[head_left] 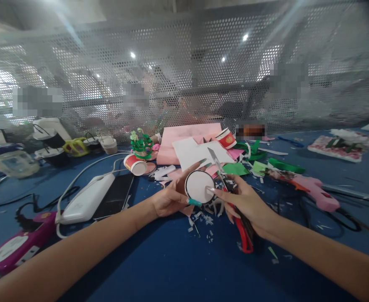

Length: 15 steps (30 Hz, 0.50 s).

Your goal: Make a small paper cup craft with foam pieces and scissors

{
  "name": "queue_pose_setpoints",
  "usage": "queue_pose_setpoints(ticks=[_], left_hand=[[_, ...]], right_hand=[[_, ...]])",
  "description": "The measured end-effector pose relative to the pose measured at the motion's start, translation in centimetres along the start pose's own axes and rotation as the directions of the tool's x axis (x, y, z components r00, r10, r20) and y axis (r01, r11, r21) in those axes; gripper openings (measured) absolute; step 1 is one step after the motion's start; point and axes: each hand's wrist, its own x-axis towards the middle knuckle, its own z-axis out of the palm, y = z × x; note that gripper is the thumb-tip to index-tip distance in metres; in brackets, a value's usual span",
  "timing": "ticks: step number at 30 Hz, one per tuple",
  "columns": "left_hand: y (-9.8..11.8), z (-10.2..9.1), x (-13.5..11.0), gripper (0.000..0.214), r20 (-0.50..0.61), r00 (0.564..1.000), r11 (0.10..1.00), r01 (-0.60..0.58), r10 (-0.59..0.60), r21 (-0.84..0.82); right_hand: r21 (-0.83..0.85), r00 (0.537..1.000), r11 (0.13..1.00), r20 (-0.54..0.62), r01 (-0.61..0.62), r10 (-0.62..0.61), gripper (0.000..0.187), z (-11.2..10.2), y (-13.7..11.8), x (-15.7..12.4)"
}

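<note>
My left hand (174, 193) is closed on a round white piece with a dark rim (199, 187), its flat white face turned towards me. I cannot tell whether it is a loose disc or the end of a cup. My right hand (239, 197) is wrapped round a pair of scissors with red handles (245, 237); the blades point up and away, beside the white piece. My right thumb tip also lies against the white face. Under and behind both hands are white paper scraps (208, 220), a white sheet (189, 153) and a larger pink sheet (168, 144).
Right of my hands lies a pink glue gun (318, 193). Red-and-white paper cups (136, 165) lie tipped over, one by green curled paper (141, 144). At left are a white power bank (87, 199), a dark phone (115, 197), cables and a magenta power strip (22, 243). A perforated metal screen (178, 75) stands behind.
</note>
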Motion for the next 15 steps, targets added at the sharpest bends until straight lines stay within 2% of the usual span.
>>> queue_pose_setpoints(ticks=[4,7,11,15], left_hand=[[0.2,0.1,0.1,0.078,0.036,0.999,0.998,0.032,-0.03,-0.059],[0.0,-0.1,0.3,0.072,-0.002,0.999,0.992,0.035,-0.035,-0.123],[-0.6,-0.4,0.3,0.066,-0.079,0.991,0.992,0.099,-0.105,-0.075],[-1.4,-0.7,0.4,0.039,-0.154,0.986,0.996,0.057,-0.068,-0.07]], right_hand=[[-0.029,0.998,0.998,-0.03,0.061,-0.062,0.082,-0.2,0.0,0.1],[-0.08,0.994,0.993,-0.05,0.091,-0.095,0.08,-0.2,-0.2,-0.1],[-0.16,0.987,0.976,-0.028,0.15,-0.156,0.073,-0.2,-0.3,-0.3],[-0.19,0.985,0.969,-0.042,0.157,-0.168,0.068,-0.3,-0.1,-0.3]])
